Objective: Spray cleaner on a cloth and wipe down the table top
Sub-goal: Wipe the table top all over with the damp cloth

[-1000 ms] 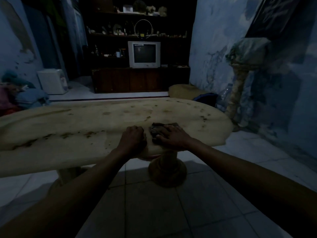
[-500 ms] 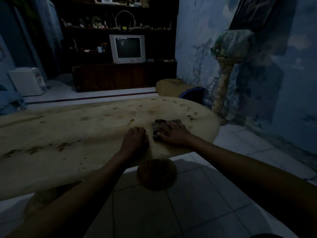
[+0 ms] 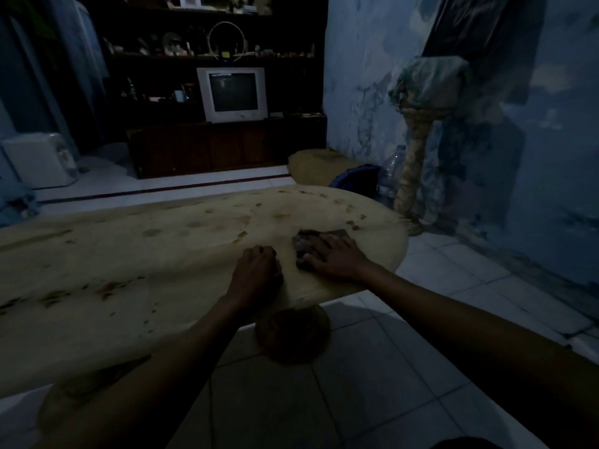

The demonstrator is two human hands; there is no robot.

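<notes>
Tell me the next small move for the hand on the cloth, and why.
Probably slide the right hand, pressing the dark cloth flat, leftward across the table top: brown stains lie there, and the cloth sits near the right end. The left hand rests curled beside it.

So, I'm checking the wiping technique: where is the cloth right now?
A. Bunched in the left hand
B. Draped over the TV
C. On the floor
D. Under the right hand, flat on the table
D: the dark cloth lies on the table under the right hand, whose straight fingers press it.
</notes>
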